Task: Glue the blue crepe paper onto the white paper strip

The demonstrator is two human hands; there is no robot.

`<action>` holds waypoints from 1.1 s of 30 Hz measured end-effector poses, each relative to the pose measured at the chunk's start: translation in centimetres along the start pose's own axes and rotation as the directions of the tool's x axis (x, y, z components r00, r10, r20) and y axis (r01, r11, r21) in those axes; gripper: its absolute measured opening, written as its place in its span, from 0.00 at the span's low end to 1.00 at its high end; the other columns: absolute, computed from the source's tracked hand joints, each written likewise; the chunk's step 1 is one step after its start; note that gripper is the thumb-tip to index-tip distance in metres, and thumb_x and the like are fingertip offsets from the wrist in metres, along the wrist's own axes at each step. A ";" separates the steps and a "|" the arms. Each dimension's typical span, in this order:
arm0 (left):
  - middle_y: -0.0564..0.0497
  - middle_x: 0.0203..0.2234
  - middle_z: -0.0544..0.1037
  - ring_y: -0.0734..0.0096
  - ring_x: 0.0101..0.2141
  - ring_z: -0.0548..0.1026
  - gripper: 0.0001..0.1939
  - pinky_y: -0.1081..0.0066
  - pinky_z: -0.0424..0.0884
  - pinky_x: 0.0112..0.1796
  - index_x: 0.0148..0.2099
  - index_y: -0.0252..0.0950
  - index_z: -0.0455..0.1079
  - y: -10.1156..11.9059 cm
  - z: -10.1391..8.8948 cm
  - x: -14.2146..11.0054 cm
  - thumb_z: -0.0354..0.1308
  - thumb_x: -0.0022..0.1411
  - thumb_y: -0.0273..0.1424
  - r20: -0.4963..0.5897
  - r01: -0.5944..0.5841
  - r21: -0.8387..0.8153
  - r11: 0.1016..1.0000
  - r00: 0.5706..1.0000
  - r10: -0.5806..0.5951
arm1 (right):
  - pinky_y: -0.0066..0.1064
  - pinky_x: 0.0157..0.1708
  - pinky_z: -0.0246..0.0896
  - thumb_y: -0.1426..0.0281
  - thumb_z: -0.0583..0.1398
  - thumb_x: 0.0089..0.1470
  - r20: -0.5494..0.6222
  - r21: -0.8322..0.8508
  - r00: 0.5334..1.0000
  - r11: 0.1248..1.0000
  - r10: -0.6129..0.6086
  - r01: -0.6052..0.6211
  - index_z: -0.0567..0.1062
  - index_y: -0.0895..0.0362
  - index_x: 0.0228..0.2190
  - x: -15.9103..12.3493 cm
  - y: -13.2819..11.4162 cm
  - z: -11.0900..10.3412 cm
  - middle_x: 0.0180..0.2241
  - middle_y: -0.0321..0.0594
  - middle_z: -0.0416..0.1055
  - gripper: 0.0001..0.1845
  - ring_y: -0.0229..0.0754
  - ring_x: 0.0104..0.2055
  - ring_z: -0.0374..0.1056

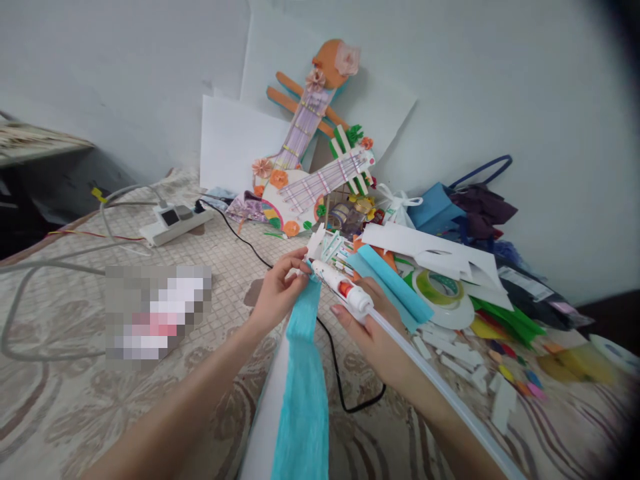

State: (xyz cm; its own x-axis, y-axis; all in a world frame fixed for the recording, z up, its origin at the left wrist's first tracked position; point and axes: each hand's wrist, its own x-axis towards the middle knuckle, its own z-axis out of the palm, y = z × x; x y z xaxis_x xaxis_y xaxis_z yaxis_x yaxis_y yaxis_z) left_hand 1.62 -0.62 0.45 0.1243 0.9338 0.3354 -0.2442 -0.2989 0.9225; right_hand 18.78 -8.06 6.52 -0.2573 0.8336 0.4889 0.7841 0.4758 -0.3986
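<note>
A white hot glue gun is gripped in my right hand. From its rear a long translucent glue stick runs back along my right forearm. My left hand pinches the far end of a blue crepe paper strip, which lies along a long white piece reaching toward me. Just beyond my left fingertips are small white pieces at that far end. The glue gun's nozzle is close to those fingertips; whether it touches the strip I cannot tell.
Decorated paper guitars lean at the back wall. To the right are a blue paper roll, tape rolls, white sheets and scattered scraps. A power strip lies left; a black cord crosses the patterned tablecloth.
</note>
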 end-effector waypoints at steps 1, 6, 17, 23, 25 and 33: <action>0.40 0.58 0.69 0.50 0.60 0.66 0.07 0.57 0.67 0.53 0.35 0.37 0.71 -0.1 0.0 0.0 0.61 0.58 0.35 0.000 0.002 0.006 1.000 1.000 -0.002 | 0.42 0.44 0.69 0.64 0.54 0.64 -0.002 -0.006 1.000 1.000 -0.003 0.003 0.69 0.54 0.40 0.0 0.0 0.0 0.37 0.43 0.69 0.07 0.50 0.45 0.69; 0.40 0.58 0.69 0.50 0.60 0.65 0.07 0.56 0.66 0.53 0.35 0.37 0.70 -0.2 -0.1 0.0 0.60 0.59 0.36 0.009 -0.001 0.020 1.000 1.000 0.001 | 0.42 0.44 0.70 0.64 0.54 0.64 -0.006 -0.014 1.000 1.000 0.001 -0.001 0.69 0.55 0.41 0.1 0.0 0.0 0.39 0.44 0.68 0.08 0.50 0.46 0.70; 0.41 0.57 0.70 0.50 0.60 0.65 0.07 0.56 0.65 0.54 0.34 0.37 0.71 0.2 0.0 0.0 0.62 0.58 0.35 -0.006 0.005 -0.001 1.000 1.000 -0.005 | 0.40 0.44 0.69 0.66 0.57 0.62 0.039 0.060 0.999 0.998 0.005 -0.007 0.69 0.54 0.38 -0.2 -0.1 -0.7 0.38 0.43 0.70 0.04 0.48 0.43 0.70; 0.40 0.57 0.71 0.50 0.60 0.66 0.07 0.57 0.66 0.53 0.34 0.37 0.71 0.2 0.0 0.0 0.61 0.58 0.35 -0.001 0.007 -0.012 1.000 1.000 -0.007 | 0.42 0.45 0.67 0.66 0.56 0.61 0.012 0.098 0.999 0.994 0.052 -0.053 0.69 0.53 0.37 -1.2 0.5 -0.7 0.37 0.43 0.70 0.04 0.49 0.43 0.69; 0.40 0.57 0.70 0.51 0.60 0.66 0.07 0.59 0.67 0.52 0.34 0.37 0.71 0.2 0.0 -0.1 0.61 0.58 0.35 -0.001 0.008 -0.021 1.000 1.000 -0.008 | 0.41 0.44 0.67 0.66 0.56 0.61 -0.009 0.093 0.997 0.993 0.071 -0.070 0.69 0.53 0.39 -1.7 0.9 -0.5 0.37 0.43 0.69 0.05 0.48 0.42 0.69; 0.42 0.58 0.70 0.52 0.58 0.68 0.07 0.61 0.69 0.49 0.34 0.37 0.71 0.3 0.1 -0.1 0.62 0.58 0.36 -0.022 0.011 -0.011 1.000 1.000 -0.011 | 0.40 0.44 0.68 0.70 0.55 0.61 -0.072 0.050 0.996 0.997 0.055 -0.051 0.67 0.52 0.39 -2.6 1.6 0.4 0.39 0.43 0.69 0.03 0.48 0.43 0.69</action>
State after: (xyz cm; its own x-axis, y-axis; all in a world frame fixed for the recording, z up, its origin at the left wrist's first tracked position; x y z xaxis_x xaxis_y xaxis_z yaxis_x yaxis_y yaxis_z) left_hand 1.63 -0.83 0.67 0.1056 0.9413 0.3208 -0.2529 -0.2865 0.9241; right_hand 20.45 -9.34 4.29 -0.1725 0.8358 0.5213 0.7669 0.4461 -0.4614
